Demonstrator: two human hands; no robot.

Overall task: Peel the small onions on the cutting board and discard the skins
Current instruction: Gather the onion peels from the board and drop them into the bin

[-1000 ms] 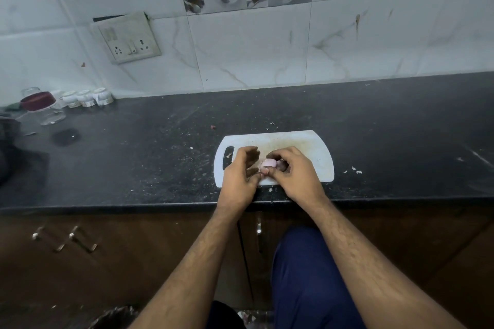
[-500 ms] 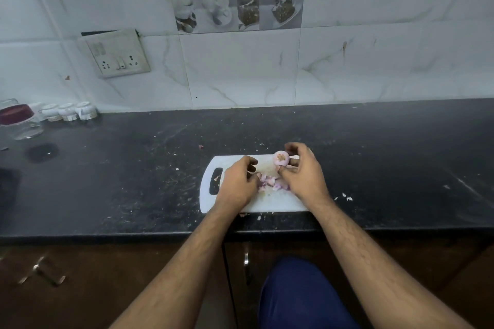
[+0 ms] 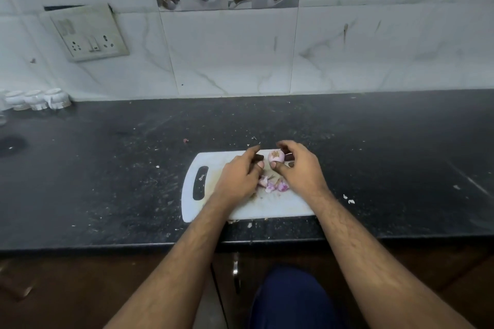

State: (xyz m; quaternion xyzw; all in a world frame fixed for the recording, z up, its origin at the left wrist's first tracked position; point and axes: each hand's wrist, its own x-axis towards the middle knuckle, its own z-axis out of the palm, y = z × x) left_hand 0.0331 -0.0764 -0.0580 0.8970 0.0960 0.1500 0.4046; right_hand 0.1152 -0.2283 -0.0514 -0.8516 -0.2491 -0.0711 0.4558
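Observation:
A white cutting board point(image 3: 270, 208) with a handle slot lies on the black counter near its front edge. My right hand point(image 3: 299, 168) holds a small pale pink onion point(image 3: 276, 156) above the board, root end facing me. My left hand point(image 3: 240, 173) is right beside it, its fingers touching a dark piece of skin point(image 3: 258, 158) at the onion's left side. Several pink skin scraps point(image 3: 272, 185) lie on the board below both hands. Another dark onion piece shows behind my right fingers, mostly hidden.
The black counter point(image 3: 107, 168) is speckled with crumbs and scraps. Small white jars point(image 3: 37, 99) stand at the back left by the tiled wall. A switch plate point(image 3: 89, 35) hangs on the wall. Brown cabinet doors point(image 3: 80, 288) sit below the counter edge.
The camera tilted up, so the board sits higher in view. My right hand lifted the onion away from the scraps, and my left hand rose from the board to the onion's side.

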